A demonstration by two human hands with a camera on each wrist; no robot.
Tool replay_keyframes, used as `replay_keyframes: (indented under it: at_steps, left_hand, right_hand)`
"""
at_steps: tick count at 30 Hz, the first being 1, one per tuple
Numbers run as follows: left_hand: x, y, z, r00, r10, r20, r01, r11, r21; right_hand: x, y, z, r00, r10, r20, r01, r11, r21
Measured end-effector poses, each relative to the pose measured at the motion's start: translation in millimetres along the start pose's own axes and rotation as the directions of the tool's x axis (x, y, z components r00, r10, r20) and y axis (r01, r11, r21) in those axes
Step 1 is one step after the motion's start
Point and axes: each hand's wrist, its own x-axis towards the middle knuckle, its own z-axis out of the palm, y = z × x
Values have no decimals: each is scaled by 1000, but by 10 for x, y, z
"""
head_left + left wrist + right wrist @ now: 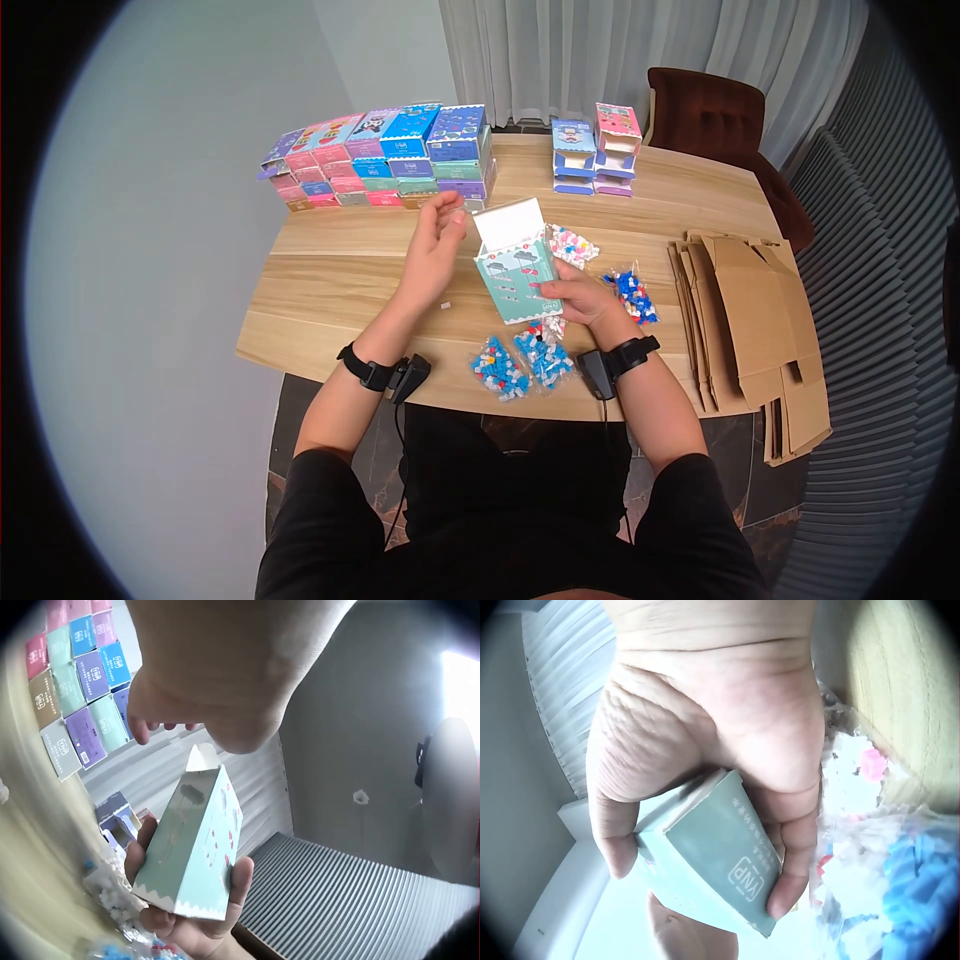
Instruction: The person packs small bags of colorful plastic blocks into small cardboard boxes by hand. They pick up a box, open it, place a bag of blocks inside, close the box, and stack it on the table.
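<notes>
A mint-green box (517, 285) with its white top flap up is gripped by my right hand (583, 297), thumb on the front face. In the right wrist view the fingers and thumb of my right hand (705, 735) hold the box (712, 855) on opposite sides. To the left of the box, my left hand (434, 245) is raised with nothing in it, its fingers loosely bent. The left wrist view shows the box (191, 840) upright and tilted, apart from my left hand (202, 712).
Stacked colourful boxes (380, 155) stand at the back left, open boxes (575, 155) at the back right. Bags of blue pieces (500, 368), more bags (632, 293) and a small white piece (446, 305) lie nearby. Flattened cardboard (755, 310) covers the right side; a brown chair (705, 110) stands behind.
</notes>
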Motion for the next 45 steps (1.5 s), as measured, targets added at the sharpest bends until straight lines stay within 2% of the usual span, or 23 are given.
replay_keyframes:
  at_steps: [1,4,7,10,16,19,22,25,28,31,37,40,45]
  left_hand:
    - [9,28,-11,999,-51,11,52,996,-78]
    - [-15,65,7,991,-40,131,50,995,-80]
    - [-88,162,53,975,-55,216,48,998,39]
    - [-109,119,95,975,-18,223,30,998,-53]
    - [-130,122,48,955,-62,290,67,998,-7]
    - [-131,106,12,939,-4,344,-34,994,104]
    - [-131,101,2,939,-25,342,-13,994,109]
    - [-175,187,42,929,88,360,-173,963,209]
    - [-180,139,18,897,82,435,-217,938,271]
    - [-193,153,37,900,107,422,-222,946,234]
    - [-200,255,143,871,228,434,-386,865,319]
    - [-157,230,127,874,166,456,-325,899,295]
    - [-138,281,144,885,194,422,-337,894,295]
  right_hand:
    - [1,0,4,1000,-2,7,2,1000,-3]
    - [2,-8,18,1000,2,-2,-2,1000,-19]
    - [-9,-41,61,1000,17,7,-17,1000,-5]
    - [-13,-27,41,1000,13,-11,-13,1000,-18]
    - [-17,-34,35,1000,18,3,-18,999,-32]
    - [-10,-18,11,1000,20,-4,-20,1000,-7]
    - [-7,-10,14,1000,9,1,-9,1000,-1]
    - [-1,-18,33,1000,10,4,-10,1000,22]
    - [-15,-29,34,1000,16,-2,-16,1000,19]
    - [-14,-51,51,999,30,11,-30,999,12]
    - [2,-29,40,1000,19,-12,-18,998,65]
    - [-21,-50,45,1000,31,-4,-31,1000,4]
    - [-7,-53,64,1000,23,-12,-23,1000,9]
